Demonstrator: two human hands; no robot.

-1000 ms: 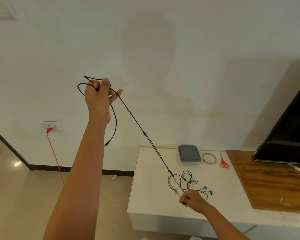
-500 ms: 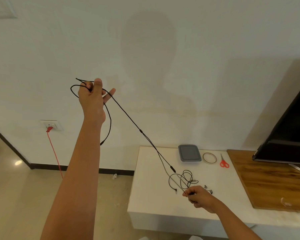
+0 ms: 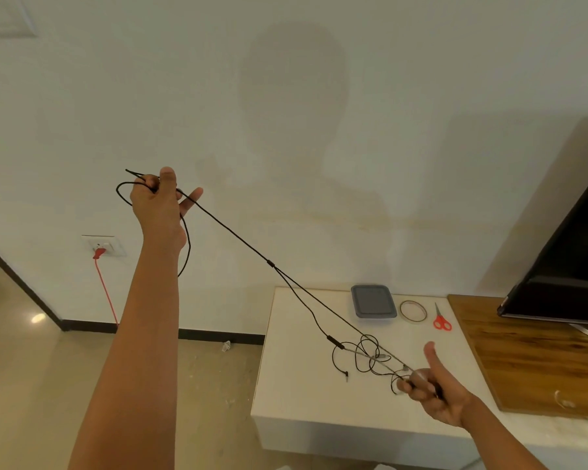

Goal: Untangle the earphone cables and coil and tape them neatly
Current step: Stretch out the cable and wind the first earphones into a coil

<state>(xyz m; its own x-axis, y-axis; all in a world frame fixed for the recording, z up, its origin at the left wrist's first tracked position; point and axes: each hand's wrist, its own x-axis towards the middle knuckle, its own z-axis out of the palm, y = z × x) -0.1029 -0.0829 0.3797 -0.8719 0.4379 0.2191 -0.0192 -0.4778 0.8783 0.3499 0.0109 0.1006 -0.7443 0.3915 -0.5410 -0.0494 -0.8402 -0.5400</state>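
Observation:
My left hand [image 3: 158, 205] is raised high against the wall and grips one end of a black earphone cable [image 3: 238, 236], with a loop hanging below the wrist. The cable runs taut down and right, splits at a small joint, and reaches my right hand [image 3: 433, 388] low over the white table [image 3: 296, 378]. The right hand's fingers curl round the cable's other end, thumb sticking up. A tangle of thin cables [image 3: 364, 357] lies on the table just left of that hand. A tape roll [image 3: 412, 311] lies at the table's back.
A grey lidded box [image 3: 373, 301] and red-handled scissors [image 3: 441, 318] sit at the table's back edge beside the tape. A wooden board [image 3: 530, 354] with a dark screen [image 3: 571, 259] stands to the right. A red cord [image 3: 105, 290] hangs from a wall socket on the left.
My right hand has slid right and a little nearer along the table, drawing the cable straighter, and its thumb has lifted. My left hand has drifted slightly left, still holding its end.

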